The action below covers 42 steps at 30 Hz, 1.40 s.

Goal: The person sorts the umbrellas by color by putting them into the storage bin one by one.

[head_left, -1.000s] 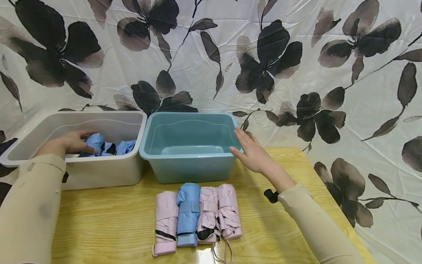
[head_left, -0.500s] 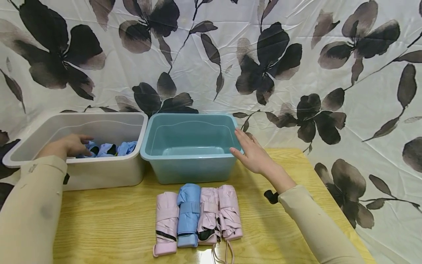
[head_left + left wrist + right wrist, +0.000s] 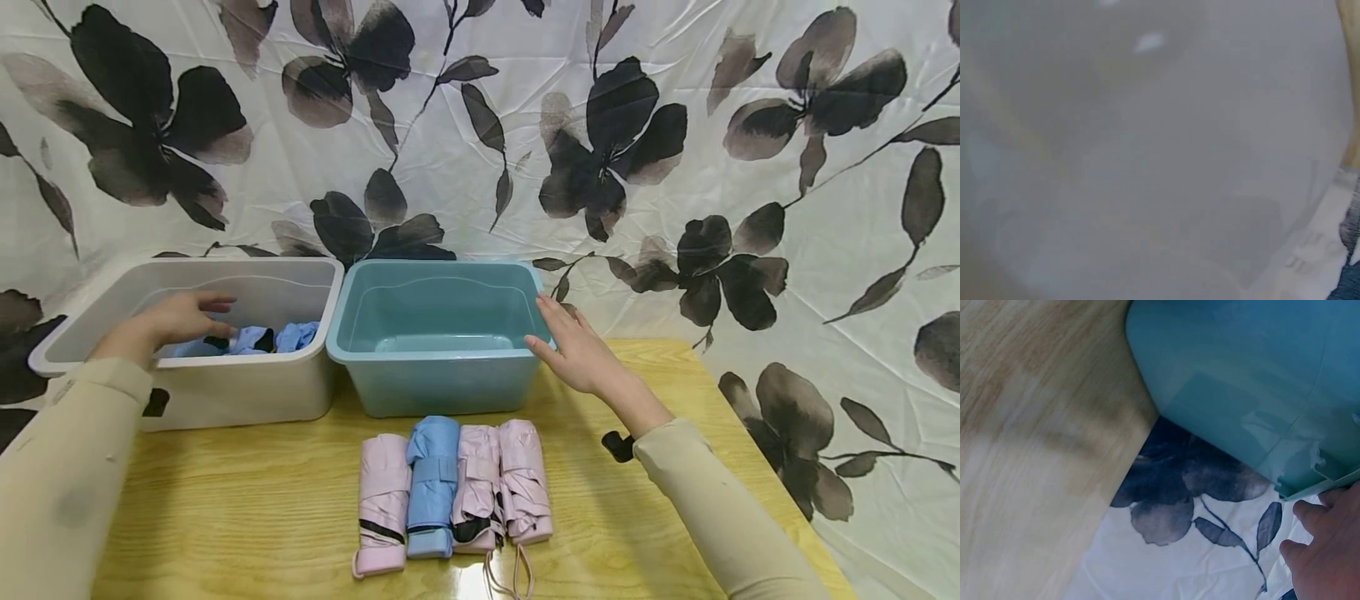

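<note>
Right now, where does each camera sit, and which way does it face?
Head: above the table, looking forward and down; shows both sleeves, left hand in the white bin, right hand.
Left wrist: close against the white bin's wall; blurred, no hand shows.
Right wrist: beside the teal bin; fingertips show.
Head and right wrist share the teal bin.

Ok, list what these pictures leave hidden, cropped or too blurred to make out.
- Left wrist view: almost wholly a grey blur; the left hand does not show there.
- Head view: the white bin front wall hides the lower part of the blue folded umbrellas, so their count is unclear.
- Head view: whether that hand touches them cannot be told.
- Right wrist view: the right hand is cut off by the frame edge beside the teal bin.
</note>
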Each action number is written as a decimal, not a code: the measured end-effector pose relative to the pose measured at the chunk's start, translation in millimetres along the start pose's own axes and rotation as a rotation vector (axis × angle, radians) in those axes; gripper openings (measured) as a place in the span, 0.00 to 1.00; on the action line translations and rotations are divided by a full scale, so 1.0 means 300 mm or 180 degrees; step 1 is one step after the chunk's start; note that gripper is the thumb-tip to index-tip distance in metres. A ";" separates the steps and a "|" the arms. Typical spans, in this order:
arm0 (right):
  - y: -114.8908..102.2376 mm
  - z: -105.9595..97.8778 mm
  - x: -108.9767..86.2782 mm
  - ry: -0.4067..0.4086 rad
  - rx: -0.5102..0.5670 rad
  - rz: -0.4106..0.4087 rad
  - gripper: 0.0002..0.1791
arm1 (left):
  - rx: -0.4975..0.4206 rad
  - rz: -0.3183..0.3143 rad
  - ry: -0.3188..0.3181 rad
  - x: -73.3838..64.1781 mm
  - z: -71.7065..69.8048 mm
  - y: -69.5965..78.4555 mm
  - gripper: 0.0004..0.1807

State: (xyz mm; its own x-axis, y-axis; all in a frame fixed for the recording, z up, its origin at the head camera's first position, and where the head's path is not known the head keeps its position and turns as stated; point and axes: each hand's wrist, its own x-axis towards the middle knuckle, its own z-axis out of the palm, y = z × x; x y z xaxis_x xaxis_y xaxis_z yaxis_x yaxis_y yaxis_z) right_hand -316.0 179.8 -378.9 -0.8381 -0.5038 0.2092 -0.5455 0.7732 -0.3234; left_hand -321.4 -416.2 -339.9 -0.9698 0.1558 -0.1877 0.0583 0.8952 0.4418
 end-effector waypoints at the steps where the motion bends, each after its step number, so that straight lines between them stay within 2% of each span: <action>1: 0.000 0.001 -0.001 -0.0012 0.0003 0.0016 0.43 | -0.0025 0.0009 0.0034 -0.008 -0.001 0.015 0.42; 8: -0.004 0.002 -0.004 -0.0016 0.0007 0.0044 0.42 | -0.0306 0.0078 0.0362 -0.097 0.002 0.135 0.37; 12: -0.010 -0.001 -0.004 -0.0005 0.0022 0.0021 0.42 | -0.0449 0.0173 0.0740 -0.153 0.027 0.189 0.37; 20: -0.003 0.002 -0.005 -0.0010 0.0035 0.0020 0.43 | -0.0749 0.0374 0.1464 -0.252 0.124 0.322 0.33; 23: -0.004 0.002 -0.003 -0.0003 0.0035 0.0015 0.43 | -0.0865 0.0517 0.1755 -0.289 0.173 0.366 0.31; 26: -0.002 0.003 -0.001 0.0001 -0.0001 0.0002 0.43 | -0.1008 0.0687 0.1919 -0.320 0.226 0.402 0.28; 31: -0.002 0.005 -0.001 -0.0006 0.0000 0.0005 0.44 | -0.1239 0.0939 0.1940 -0.363 0.323 0.456 0.26; 34: -0.004 0.005 -0.001 -0.0017 0.0016 0.0013 0.44 | -0.1264 0.1066 0.1913 -0.383 0.390 0.480 0.26; 39: -0.004 0.005 -0.001 -0.0021 0.0033 0.0020 0.44 | -0.1097 0.1103 0.1780 -0.395 0.499 0.490 0.27; 42: -0.001 0.005 -0.002 -0.0024 0.0004 0.0030 0.44 | -0.1028 0.1072 0.1580 -0.389 0.558 0.487 0.28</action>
State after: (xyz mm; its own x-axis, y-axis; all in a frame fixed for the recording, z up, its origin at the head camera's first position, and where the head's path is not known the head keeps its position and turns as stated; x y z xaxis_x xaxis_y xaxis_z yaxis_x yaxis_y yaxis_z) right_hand -315.3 179.4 -380.4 -0.8431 -0.4994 0.1993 -0.5376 0.7774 -0.3264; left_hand -160.1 -233.7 -400.2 -0.9094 0.1251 0.3966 0.3771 0.6499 0.6598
